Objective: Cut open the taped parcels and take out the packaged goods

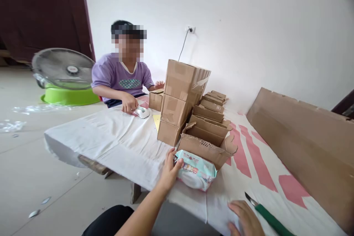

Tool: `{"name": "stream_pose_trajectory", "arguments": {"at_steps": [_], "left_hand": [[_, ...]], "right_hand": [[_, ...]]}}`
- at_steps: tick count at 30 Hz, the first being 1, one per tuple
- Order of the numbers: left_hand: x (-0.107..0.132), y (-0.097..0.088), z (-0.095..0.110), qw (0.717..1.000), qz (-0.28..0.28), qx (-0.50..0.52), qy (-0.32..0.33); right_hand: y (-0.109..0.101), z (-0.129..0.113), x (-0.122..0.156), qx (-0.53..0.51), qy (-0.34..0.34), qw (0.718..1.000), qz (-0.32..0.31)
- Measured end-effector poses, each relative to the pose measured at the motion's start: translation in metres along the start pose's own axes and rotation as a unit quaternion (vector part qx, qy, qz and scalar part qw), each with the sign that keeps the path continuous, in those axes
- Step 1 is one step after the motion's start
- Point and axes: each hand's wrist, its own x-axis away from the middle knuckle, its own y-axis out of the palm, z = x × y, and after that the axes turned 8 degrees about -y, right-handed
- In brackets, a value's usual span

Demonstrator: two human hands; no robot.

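A teal and white soft pack of wet wipes (195,169) lies near the table's front edge, against the nearest open cardboard box (203,147). My left hand (169,171) grips the left end of the pack, its thumb on the upper side and the fingers behind. My right hand (245,217) is low at the front edge, apart from the pack; its fingers are loosely bent and spread, with nothing seen in them. Just right of it lies a knife with a green handle (272,220), its blade pointing away from me.
Taped cartons (177,108) are stacked behind the pack, beside a row of open boxes (208,114). Across the white cloth-covered table (110,136) sits a person in purple (118,75), one hand by a small white item (142,112). A large cardboard sheet (304,147) stands right.
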Motion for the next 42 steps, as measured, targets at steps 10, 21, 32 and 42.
{"name": "stream_pose_trajectory", "arguments": {"at_steps": [10,21,32,42], "left_hand": [[0.019,0.001,0.008,0.998,-0.027,0.025,-0.05],[0.037,0.028,0.021,0.998,-0.04,0.047,0.021],[0.032,0.03,0.016,1.0,-0.017,0.009,-0.018],[0.03,0.031,0.009,1.0,0.001,-0.01,0.01]], "right_hand": [[0.144,0.001,-0.037,0.029,0.146,0.984,0.095],[0.136,-0.021,-0.048,-0.192,0.306,0.91,0.202],[0.143,-0.01,-0.041,-0.051,0.277,0.936,0.211],[0.141,-0.017,-0.05,-0.119,0.278,0.932,0.198]]}}
